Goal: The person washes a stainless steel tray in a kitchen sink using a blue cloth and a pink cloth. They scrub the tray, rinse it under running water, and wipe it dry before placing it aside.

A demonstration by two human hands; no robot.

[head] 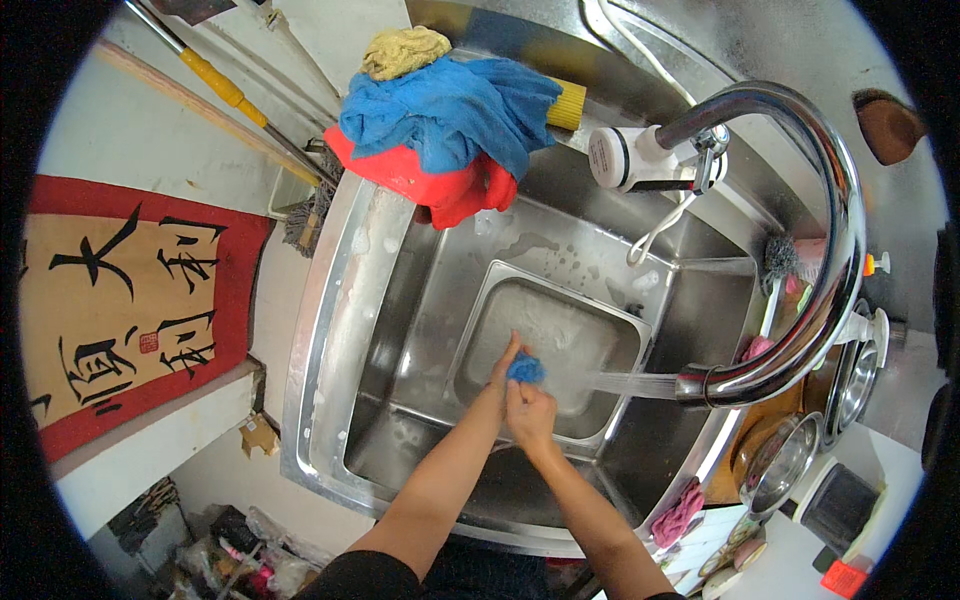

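My left hand point(509, 363) and my right hand point(531, 412) are close together over a rectangular metal pan point(487, 315) inside a stainless steel sink point(420, 322). Both grip a small wadded blue cloth point(526, 368), which shows between them. Just right of the hands, water point(637, 384) runs from a curved chrome faucet point(844, 225); the pan holds water. A larger blue cloth point(450, 109) and red rubber gloves point(420, 176) lie over the sink's far left corner, with a yellow cloth point(405, 52) on top.
A white water heater unit point(619, 159) with a looped cable sits at the faucet's base. To the right are metal bowls point(784, 457), a pink cloth point(677, 514) on the sink edge and a scrubber point(780, 255). Mop handles point(217, 82) lean at the upper left.
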